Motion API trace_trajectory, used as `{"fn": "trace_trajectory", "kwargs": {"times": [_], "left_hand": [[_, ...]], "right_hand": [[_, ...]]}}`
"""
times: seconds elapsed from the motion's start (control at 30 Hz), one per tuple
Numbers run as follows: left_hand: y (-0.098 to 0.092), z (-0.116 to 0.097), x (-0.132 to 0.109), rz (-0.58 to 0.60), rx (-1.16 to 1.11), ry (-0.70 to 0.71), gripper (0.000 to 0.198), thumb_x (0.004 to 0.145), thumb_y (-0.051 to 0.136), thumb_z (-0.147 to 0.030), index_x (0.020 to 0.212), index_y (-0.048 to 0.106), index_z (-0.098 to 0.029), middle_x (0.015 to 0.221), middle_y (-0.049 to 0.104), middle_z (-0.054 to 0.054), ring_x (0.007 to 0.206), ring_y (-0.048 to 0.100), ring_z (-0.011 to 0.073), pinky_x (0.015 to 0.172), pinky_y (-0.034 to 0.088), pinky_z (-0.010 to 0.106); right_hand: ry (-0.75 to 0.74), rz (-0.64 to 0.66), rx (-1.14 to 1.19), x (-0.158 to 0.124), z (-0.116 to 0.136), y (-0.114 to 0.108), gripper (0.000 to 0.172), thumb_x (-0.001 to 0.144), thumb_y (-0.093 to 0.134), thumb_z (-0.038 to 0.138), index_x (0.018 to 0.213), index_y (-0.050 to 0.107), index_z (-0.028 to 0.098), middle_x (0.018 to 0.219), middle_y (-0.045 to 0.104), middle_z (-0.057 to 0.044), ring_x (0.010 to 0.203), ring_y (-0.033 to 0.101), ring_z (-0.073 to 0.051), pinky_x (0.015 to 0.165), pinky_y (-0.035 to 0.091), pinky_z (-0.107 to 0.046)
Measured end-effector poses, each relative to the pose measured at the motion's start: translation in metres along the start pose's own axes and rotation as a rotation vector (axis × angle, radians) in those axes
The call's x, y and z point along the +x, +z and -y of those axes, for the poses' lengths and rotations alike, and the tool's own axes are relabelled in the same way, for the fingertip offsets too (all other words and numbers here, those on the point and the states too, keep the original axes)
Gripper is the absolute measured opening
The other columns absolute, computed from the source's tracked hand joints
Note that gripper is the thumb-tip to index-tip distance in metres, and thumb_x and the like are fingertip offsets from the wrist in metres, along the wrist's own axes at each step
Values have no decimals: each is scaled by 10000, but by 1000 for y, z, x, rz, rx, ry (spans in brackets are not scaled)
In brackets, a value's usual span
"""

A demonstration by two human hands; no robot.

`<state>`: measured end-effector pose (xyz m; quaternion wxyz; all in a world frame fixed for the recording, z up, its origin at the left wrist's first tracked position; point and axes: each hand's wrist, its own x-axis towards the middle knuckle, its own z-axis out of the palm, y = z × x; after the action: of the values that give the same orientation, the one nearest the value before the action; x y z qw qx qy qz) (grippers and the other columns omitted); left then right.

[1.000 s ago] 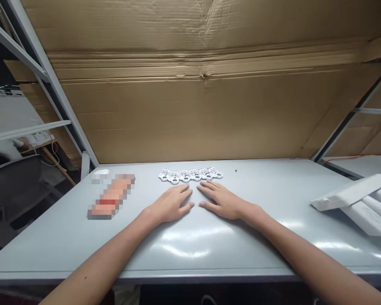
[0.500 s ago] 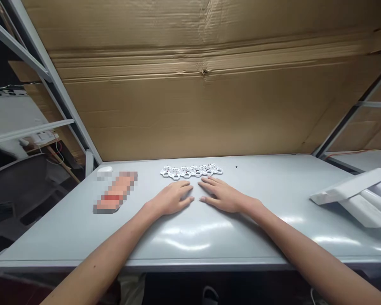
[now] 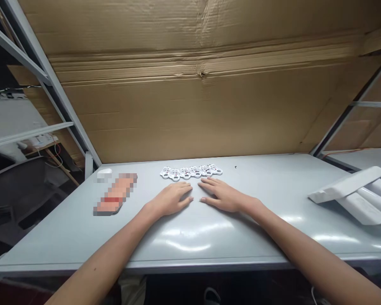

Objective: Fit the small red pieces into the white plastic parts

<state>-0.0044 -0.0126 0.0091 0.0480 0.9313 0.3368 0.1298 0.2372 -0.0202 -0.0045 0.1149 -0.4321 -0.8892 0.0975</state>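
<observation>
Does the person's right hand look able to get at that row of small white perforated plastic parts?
Probably yes. The right hand lies flat on the pale grey table, its fingertips just short of the row of small white perforated plastic parts. Nothing shows between them, so a short forward reach looks enough.

**Small white moulded plastic parts:** you see white bodies flecked with small dark and reddish marks.
**Pale grey tabletop:** you look down on smooth grey-blue, streaked with white glare.
**Brown corrugated cardboard sheet:** tan before you, with darker creases.
**Long pixelated object:** peach-orange with one red band, too blurred for you to read more.
**Long white profile pieces:** plain white, with grey shadow between them.
</observation>
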Motion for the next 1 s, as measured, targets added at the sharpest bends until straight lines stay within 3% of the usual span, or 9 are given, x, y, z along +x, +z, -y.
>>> {"fn": "trace_trajectory", "kwargs": {"times": [0.17, 0.37, 0.57, 0.67, 0.8, 0.87, 1.0], "left_hand": [[0, 0, 0, 13, -15, 20, 277, 990, 461, -357, 1179, 611, -220, 1191, 645, 85, 1087, 608, 250, 930, 476, 367], [-1, -2, -1, 9, 0, 11, 301, 988, 459, -321, 1231, 583, -196, 1252, 629, 101, 1169, 577, 256, 995, 448, 376], [-2, -2, -1, 9, -9, 22, 276, 982, 455, -328, 1171, 619, -211, 1183, 667, 83, 1087, 618, 244, 936, 485, 372], [-4, 5, 1, -59, -15, 5, 295, 990, 411, -318, 1148, 640, -221, 1150, 692, 75, 1066, 629, 236, 950, 486, 378], [-9, 30, 2, -383, -6, -196, 410, 955, 420, -322, 1330, 533, -198, 1344, 594, 109, 1275, 513, 263, 1098, 388, 448], [-8, 48, 1, -456, -12, -344, 519, 938, 423, -330, 1424, 427, -147, 1452, 491, 135, 1350, 443, 271, 1132, 354, 449], [0, 77, -4, -345, -61, -483, 650, 900, 437, -306, 1504, 282, -122, 1536, 372, 153, 1421, 351, 286, 1155, 318, 450]], "right_hand": [[-15, -8, 8, 1, 0, 0, 752, 923, 317, 703, 1488, 419, 217, 1515, 440, -123, 1410, 350, -353, 1143, 292, -530], [3, 26, -8, 1, 0, -1, 819, 916, 291, 723, 1482, 423, 146, 1529, 406, -165, 1413, 340, -358, 1153, 282, -513], [-6, 15, -10, 1, 1, -2, 779, 917, 299, 718, 1471, 442, 188, 1510, 440, -140, 1403, 358, -353, 1141, 300, -519], [-14, 16, -5, 2, 2, -3, 768, 919, 306, 712, 1463, 452, 190, 1504, 448, -143, 1394, 372, -361, 1135, 307, -528], [19, 29, -3, 1, 2, -2, 771, 923, 332, 692, 1478, 431, 167, 1541, 392, -149, 1423, 325, -362, 1155, 276, -518], [33, 43, -9, 1, 3, -2, 785, 926, 324, 687, 1485, 418, 143, 1553, 367, -161, 1431, 309, -363, 1158, 271, -514], [24, 31, -4, 0, 4, -3, 776, 929, 305, 690, 1481, 425, 159, 1544, 384, -159, 1421, 323, -366, 1141, 291, -524]]}}
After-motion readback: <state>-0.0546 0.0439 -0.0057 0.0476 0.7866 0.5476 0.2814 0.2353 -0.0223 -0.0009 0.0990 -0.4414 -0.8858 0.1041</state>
